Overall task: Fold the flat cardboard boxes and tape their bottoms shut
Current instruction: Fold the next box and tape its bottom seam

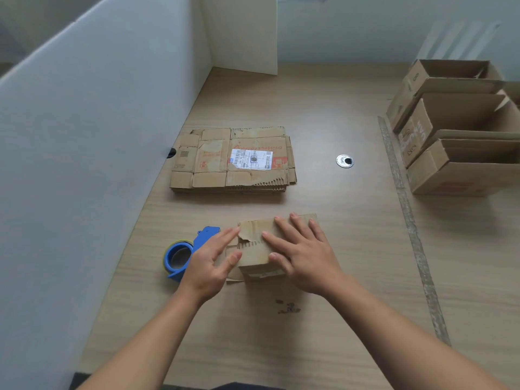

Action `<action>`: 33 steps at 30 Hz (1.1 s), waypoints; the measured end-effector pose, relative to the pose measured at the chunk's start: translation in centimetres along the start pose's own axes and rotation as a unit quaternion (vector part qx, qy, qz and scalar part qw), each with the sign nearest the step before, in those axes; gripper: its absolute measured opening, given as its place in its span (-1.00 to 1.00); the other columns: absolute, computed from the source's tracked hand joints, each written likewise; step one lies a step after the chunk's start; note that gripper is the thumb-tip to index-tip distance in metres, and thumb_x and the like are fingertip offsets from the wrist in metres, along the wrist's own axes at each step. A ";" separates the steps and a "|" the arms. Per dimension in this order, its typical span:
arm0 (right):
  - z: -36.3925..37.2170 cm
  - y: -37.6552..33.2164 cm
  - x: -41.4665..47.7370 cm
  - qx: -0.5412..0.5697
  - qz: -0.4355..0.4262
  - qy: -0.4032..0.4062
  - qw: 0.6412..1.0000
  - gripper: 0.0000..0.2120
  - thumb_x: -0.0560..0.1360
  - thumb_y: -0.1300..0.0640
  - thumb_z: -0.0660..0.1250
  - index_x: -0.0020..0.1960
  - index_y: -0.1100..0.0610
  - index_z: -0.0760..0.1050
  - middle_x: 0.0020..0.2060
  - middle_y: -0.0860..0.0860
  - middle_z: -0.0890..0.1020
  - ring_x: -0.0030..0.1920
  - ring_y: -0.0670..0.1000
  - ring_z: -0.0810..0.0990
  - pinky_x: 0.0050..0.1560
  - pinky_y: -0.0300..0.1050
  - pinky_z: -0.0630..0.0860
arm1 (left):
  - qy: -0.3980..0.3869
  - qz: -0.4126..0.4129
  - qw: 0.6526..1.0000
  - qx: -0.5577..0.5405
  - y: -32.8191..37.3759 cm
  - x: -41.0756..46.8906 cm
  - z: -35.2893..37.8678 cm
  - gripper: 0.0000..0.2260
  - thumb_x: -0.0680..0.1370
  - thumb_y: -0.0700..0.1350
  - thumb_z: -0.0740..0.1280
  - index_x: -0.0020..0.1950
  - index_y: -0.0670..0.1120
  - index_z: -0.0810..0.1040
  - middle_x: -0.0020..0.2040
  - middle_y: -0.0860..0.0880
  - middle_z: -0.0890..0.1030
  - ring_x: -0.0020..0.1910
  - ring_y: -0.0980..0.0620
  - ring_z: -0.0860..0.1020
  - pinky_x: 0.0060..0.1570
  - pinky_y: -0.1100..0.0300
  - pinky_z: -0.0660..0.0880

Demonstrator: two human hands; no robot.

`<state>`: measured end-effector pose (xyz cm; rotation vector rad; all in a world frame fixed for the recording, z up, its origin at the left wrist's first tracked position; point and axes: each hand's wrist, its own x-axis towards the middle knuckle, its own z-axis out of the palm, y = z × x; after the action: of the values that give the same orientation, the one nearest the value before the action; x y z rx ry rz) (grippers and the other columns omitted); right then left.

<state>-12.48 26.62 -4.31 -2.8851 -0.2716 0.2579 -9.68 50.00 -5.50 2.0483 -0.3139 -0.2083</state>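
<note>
Cardboard box (253, 256): we press its flaps down with left hand (211, 263) and right hand (304, 257), fingers straight; reaching for the tape dispenser (205, 236) could let them spring open.

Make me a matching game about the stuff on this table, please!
Things:
1. tape dispenser
2. stack of flat boxes
3. folded boxes
4. small box

Clues:
A. far right side, tops open
B. pressed under the left hand and right hand
C. blue, just to the left of the left hand
D. farther back than the hands, with a white label on top

Pairs: 1-C, 2-D, 3-A, 4-B
</note>
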 end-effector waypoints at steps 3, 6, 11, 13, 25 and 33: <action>0.6 -0.2 -0.1 -0.037 0.001 0.044 0.998 -0.51 0.58 -0.27 -0.05 0.44 -0.27 0.37 0.49 -0.06 0.38 0.51 0.16 0.31 0.45 0.13 0.00 | 0.073 -0.053 0.989 0.118 -2.0 0.5 -2.0 -0.56 0.58 0.06 0.30 0.46 0.05 0.43 0.33 0.09 0.53 0.33 0.07 0.47 0.32 0.17 0.36; 1.1 -0.2 -0.1 -0.048 0.003 0.059 0.997 -0.55 0.59 -0.24 0.01 0.41 -0.23 0.42 0.45 -0.03 0.45 0.46 0.19 0.39 0.40 0.16 0.07 | 0.018 -0.161 0.917 0.364 -3.5 0.8 -3.5 -0.44 0.61 0.11 0.22 0.59 0.13 0.15 0.34 -0.03 0.47 0.28 -0.11 0.41 0.25 0.00 0.40; 0.7 -0.2 -0.1 -0.011 0.007 0.020 1.000 -0.47 0.57 -0.26 -0.09 0.46 -0.22 0.36 0.54 -0.05 0.30 0.56 0.18 0.18 0.47 0.13 -0.10 | -0.072 -0.235 0.864 0.439 -5.0 1.0 -2.8 -0.29 0.63 0.20 0.16 0.58 0.21 -0.27 0.26 -0.08 0.47 0.19 -0.09 0.48 0.15 0.01 0.42; 0.6 -0.3 0.0 0.002 0.007 0.024 1.000 -0.42 0.55 -0.28 -0.14 0.48 -0.23 0.33 0.57 -0.06 0.24 0.59 0.16 0.09 0.50 0.11 -0.16 | -0.049 -0.229 0.866 0.443 -5.5 1.0 -2.2 -0.30 0.64 0.19 0.14 0.58 0.20 -0.29 0.16 -0.03 0.49 0.03 -0.03 0.49 0.09 0.05 0.38; 0.2 0.3 0.1 0.079 0.027 0.031 0.996 -0.29 0.41 -0.40 -0.16 0.55 -0.29 0.12 0.59 -0.15 0.12 0.60 -0.02 -0.03 0.48 -0.13 -0.32 | 0.031 -0.168 0.961 0.219 -2.5 2.4 -5.5 -0.44 0.63 0.01 0.27 0.54 0.34 0.13 0.14 -0.07 0.60 0.04 -0.15 0.54 0.05 0.04 0.47; -0.6 0.7 0.0 0.284 0.051 0.081 0.954 -0.33 0.44 -0.41 0.00 0.53 -0.30 0.12 0.58 -0.21 0.06 0.54 -0.10 0.13 0.56 0.05 0.03 | -0.087 0.047 0.983 0.152 3.1 3.2 -8.8 -0.36 0.56 -0.01 0.38 0.32 0.64 0.17 0.24 0.21 0.54 0.10 0.14 0.52 0.10 0.23 0.46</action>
<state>-12.28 25.86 -3.93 -2.3308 -0.0097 0.0936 -4.57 54.94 1.31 2.3138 -0.5800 -0.2968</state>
